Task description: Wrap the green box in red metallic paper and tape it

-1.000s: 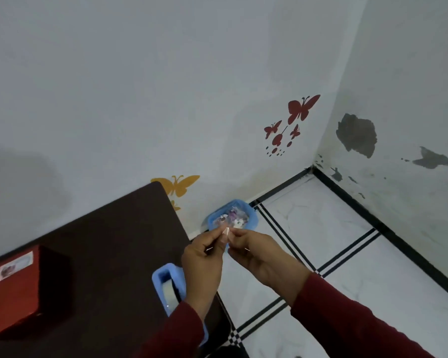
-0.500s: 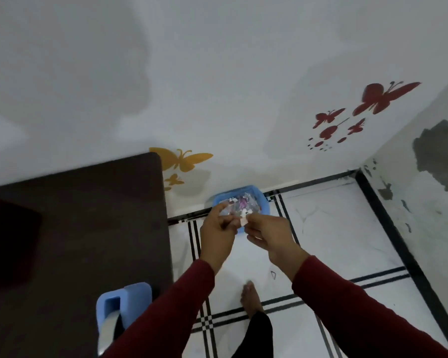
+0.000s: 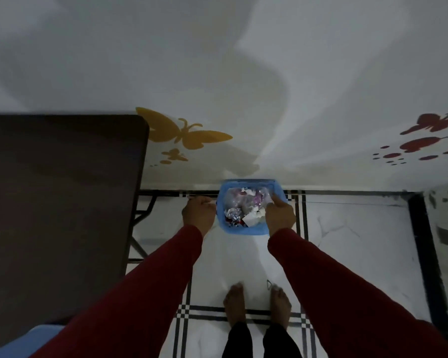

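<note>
I look down at the floor beside the table; the red-wrapped box is out of view. My left hand is curled just left of a blue waste bin and pinches a thin pale sliver, apparently a tape scrap. My right hand hovers over the bin's right rim with its fingers pointing loosely into the bin and nothing visibly held. The bin holds several shiny paper and tape scraps. A blue tape dispenser shows partly at the bottom left corner of the table.
The dark brown table fills the left side, its folding legs beside the bin. The bin stands against the white wall with butterfly stickers. My bare feet stand on the white tiled floor.
My view has tilted down and right, so the red box has left the frame. Both hands moved apart and down to the bin, the left to its side, the right over its rim.
</note>
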